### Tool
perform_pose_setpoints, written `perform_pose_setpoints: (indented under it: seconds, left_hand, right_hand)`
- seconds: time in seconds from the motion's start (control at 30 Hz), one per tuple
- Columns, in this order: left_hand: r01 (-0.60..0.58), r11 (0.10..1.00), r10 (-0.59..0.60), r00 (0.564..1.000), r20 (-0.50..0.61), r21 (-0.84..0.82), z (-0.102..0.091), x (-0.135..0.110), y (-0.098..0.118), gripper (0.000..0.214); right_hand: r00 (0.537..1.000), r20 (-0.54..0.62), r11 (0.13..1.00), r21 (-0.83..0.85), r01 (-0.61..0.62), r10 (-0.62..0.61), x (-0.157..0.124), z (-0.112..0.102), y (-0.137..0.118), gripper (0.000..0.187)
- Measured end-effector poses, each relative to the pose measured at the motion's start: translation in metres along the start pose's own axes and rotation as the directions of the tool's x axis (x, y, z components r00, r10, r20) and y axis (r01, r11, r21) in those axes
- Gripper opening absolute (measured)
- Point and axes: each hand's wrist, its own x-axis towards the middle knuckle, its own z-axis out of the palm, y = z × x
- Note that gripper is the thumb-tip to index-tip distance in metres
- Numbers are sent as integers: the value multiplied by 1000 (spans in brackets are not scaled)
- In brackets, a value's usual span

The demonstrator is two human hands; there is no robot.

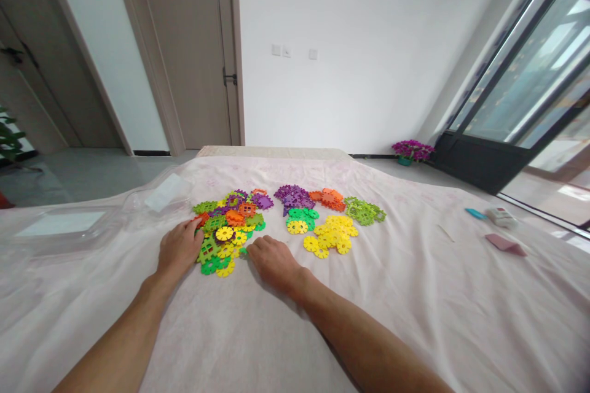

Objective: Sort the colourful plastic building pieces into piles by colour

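A mixed pile of plastic interlocking building pieces (235,218) lies on the cloth, in purple, orange, green and yellow. At its left edge is my left hand (179,250), its fingers bent and closed at an orange piece (201,218). My right hand (273,262) rests at the pile's right side, fingers curled in, with a small green disc (243,252) at the fingertips. Right of the pile lie single-colour groups: purple pieces (294,196), orange pieces (328,198), light green pieces (365,210), green discs (303,216) and yellow discs (332,234).
Clear plastic boxes (113,230) with white labels lie at the left on the pale tablecloth (221,331). To the right are a thin stick (446,233), a blue item (475,214), a small white box (501,217) and a folded pink paper (504,244).
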Motion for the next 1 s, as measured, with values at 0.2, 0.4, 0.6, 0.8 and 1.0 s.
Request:
perform_pose_setpoints:
  seconds: [0.2, 0.4, 0.6, 0.8, 1.0]
  left_hand:
    - [4, 1000, -4, 1000, 5, -9, 3, 1, -2, 50]
    - [12, 1000, -11, 1000, 15, -24, 0, 0, -1, 50]
    - [31, 999, -31, 999, 30, -30, -2, 0, 1, 50]
    - [31, 999, -30, 999, 35, -24, -2, 0, 1, 50]
    - [28, 999, -27, 999, 24, -29, -1, 0, 1, 50]
  right_hand:
    - [965, -65, 950, 206, -235, 253, -1, -1, 23, 22]
    - [861, -139, 856, 263, -445, 490, -8, -12, 58, 25]
    - [740, -215, 770, 172, -614, 638, -20, -18, 87, 33]
    - [748, -179, 769, 183, -612, 639, -25, -14, 95, 33]
    - [797, -135, 808, 84, -583, 589, -26, -15, 90, 28]
